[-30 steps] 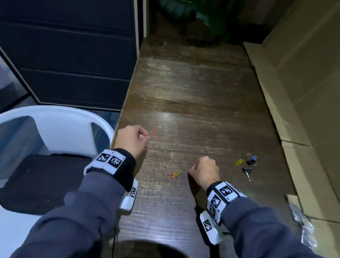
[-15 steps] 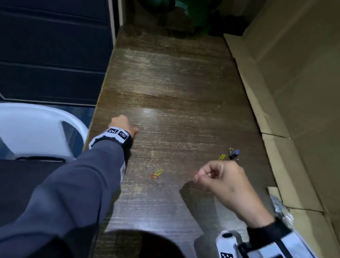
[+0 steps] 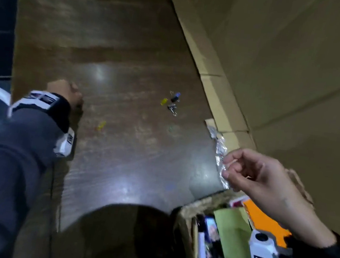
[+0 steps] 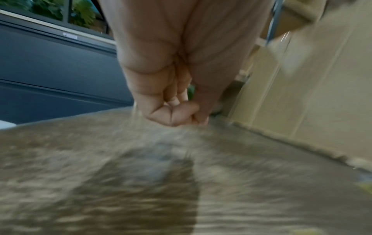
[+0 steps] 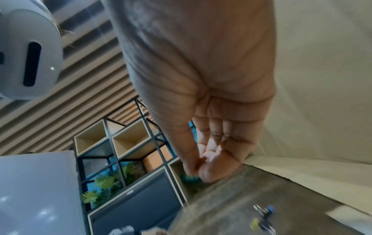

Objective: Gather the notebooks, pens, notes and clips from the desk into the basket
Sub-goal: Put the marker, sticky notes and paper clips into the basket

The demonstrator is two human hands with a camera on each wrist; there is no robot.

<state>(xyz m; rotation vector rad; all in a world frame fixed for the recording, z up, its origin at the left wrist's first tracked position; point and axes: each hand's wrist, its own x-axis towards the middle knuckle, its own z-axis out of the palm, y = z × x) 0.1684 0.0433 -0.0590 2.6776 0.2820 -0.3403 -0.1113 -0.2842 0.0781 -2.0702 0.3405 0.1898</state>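
Evidently the right hand [image 3: 260,178] hangs above the basket [image 3: 189,213] at the desk's [image 3: 119,60] near right corner, thumb and fingertips pinched together as if carrying a small clip for dropping in, though what it pinches cannot be made out. The left hand [image 3: 65,92] rests fisted on the desk; any contents are hidden. Binder clips [image 3: 174,102] and a yellow paper clip [image 3: 101,124] remain on the wood.
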